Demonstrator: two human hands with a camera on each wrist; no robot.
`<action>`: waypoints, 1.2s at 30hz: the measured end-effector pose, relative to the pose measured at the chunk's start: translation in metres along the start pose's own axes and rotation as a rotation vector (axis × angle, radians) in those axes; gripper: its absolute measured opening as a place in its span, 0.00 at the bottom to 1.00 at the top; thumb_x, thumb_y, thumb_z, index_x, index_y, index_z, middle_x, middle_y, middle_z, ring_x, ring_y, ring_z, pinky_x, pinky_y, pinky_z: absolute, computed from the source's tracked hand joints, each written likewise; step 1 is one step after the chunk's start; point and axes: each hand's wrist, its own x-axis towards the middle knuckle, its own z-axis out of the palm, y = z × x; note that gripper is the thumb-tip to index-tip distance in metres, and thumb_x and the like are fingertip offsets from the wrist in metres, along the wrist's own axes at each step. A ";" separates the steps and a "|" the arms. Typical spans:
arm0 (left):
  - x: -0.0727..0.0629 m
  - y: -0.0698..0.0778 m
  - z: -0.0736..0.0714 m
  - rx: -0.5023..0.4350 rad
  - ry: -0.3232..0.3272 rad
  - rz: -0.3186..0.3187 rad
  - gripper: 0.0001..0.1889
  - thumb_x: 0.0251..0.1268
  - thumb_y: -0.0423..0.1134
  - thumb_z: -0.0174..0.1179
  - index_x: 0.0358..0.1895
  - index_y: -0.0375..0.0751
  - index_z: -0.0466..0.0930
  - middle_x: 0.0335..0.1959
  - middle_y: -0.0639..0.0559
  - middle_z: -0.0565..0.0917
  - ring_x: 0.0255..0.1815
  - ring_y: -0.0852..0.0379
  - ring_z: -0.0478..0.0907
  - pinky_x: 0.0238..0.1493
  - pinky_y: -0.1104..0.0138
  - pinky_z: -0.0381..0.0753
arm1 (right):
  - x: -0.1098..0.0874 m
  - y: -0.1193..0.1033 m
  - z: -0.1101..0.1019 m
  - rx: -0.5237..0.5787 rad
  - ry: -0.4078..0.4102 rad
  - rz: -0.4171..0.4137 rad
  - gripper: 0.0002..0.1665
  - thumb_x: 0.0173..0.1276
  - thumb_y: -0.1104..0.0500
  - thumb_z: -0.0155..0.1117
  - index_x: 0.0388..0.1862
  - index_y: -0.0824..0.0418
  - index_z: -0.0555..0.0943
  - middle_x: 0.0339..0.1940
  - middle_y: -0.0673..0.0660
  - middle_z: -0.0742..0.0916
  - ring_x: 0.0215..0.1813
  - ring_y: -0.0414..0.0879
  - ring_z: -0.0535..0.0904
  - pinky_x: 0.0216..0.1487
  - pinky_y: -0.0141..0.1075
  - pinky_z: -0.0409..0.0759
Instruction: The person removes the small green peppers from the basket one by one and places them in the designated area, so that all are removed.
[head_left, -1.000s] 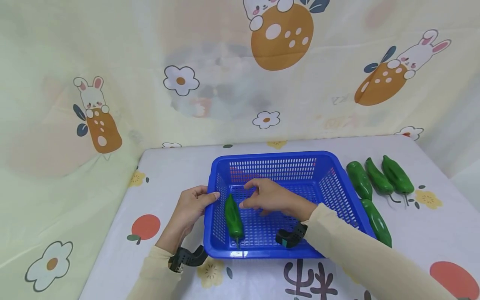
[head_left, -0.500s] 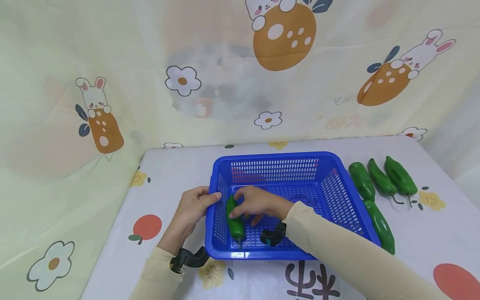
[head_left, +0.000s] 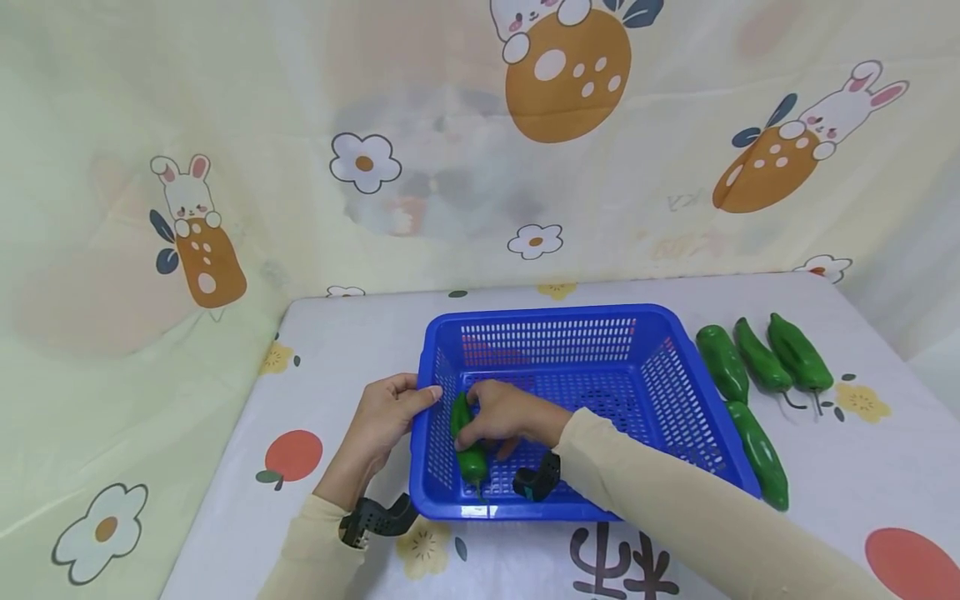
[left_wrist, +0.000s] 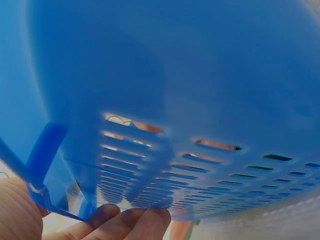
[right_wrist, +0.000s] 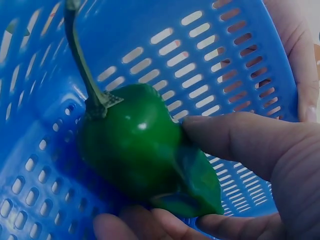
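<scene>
A blue plastic basket (head_left: 555, 315) with slotted walls sits on the table. At its left rim my left hand (head_left: 382, 417) grips the edge, thumb over the top and fingers (left_wrist: 150, 222) against the outer wall. Inside, along the left wall, lies a green pepper (head_left: 472, 468) with its stem toward the front. My right hand (head_left: 513, 412) holds this pepper between thumb and fingers; the right wrist view shows the thumb (right_wrist: 220, 137) on one side and fingertips (right_wrist: 160, 227) beneath. The far part of the pepper is partly covered by the hand.
Right of the basket, several green peppers lie on the patterned tablecloth: one (head_left: 761, 458) close by the basket's right side, another (head_left: 722, 358) behind it, and more (head_left: 798, 354) farther right. A patterned curtain (head_left: 450, 208) hangs behind the table.
My right hand has moved left and down inside the basket, and its thumb and fingers have closed round the pepper. The left hand has kept its grip on the rim.
</scene>
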 end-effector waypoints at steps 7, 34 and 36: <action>0.000 -0.001 0.000 -0.004 0.002 0.004 0.20 0.72 0.43 0.67 0.58 0.32 0.83 0.46 0.40 0.91 0.44 0.46 0.91 0.55 0.50 0.88 | 0.002 0.000 0.001 0.013 -0.014 -0.008 0.38 0.57 0.60 0.81 0.62 0.73 0.74 0.37 0.60 0.87 0.36 0.52 0.88 0.31 0.46 0.90; 0.000 -0.001 0.001 -0.014 0.004 0.010 0.17 0.72 0.41 0.67 0.56 0.31 0.84 0.42 0.41 0.91 0.42 0.48 0.90 0.52 0.52 0.89 | -0.027 0.005 -0.040 0.262 0.010 -0.065 0.43 0.60 0.70 0.68 0.75 0.73 0.66 0.42 0.67 0.86 0.37 0.54 0.89 0.38 0.48 0.92; 0.001 -0.001 0.001 -0.015 0.004 0.013 0.17 0.72 0.40 0.66 0.55 0.31 0.84 0.41 0.41 0.91 0.41 0.48 0.90 0.51 0.53 0.90 | -0.030 0.006 -0.045 0.267 0.016 -0.071 0.43 0.60 0.69 0.68 0.75 0.72 0.66 0.43 0.67 0.86 0.37 0.54 0.89 0.39 0.49 0.91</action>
